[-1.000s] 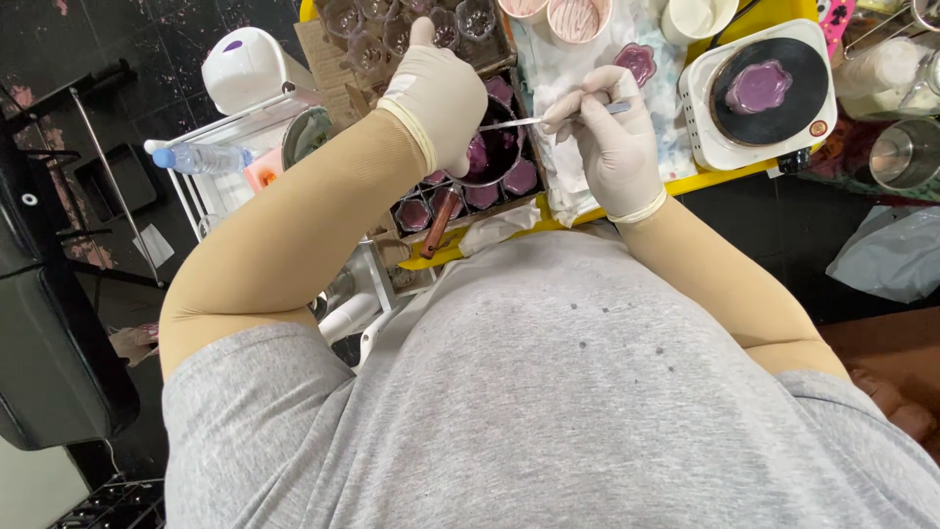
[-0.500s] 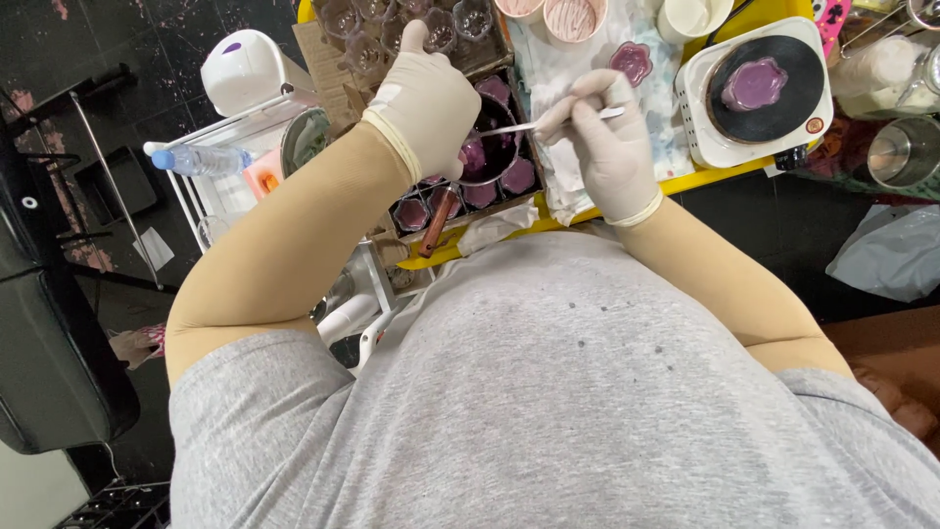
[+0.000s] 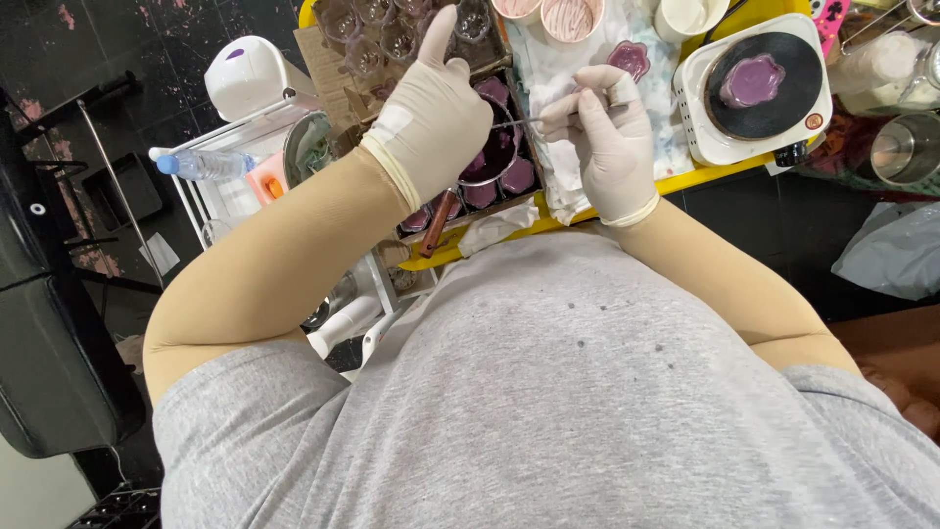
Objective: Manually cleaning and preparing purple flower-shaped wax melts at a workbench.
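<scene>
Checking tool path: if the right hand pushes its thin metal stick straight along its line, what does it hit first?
Likely the purple liquid in the small dark metal pot held by the left hand; the right hand aims the thin metal stick there. Depth unclear.

Clear plastic water bottle (image 3: pixel 201 165) with blue cap lying on the white rack at left, grey plastic bag (image 3: pixel 896 253) crumpled at right edge, brown cardboard tray (image 3: pixel 328 69) with small cups at top, no screens or signs visible

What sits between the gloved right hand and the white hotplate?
In the head view, between the right hand and the white hotplate lies stained white cloth bearing a purple flower-shaped mould.
</scene>
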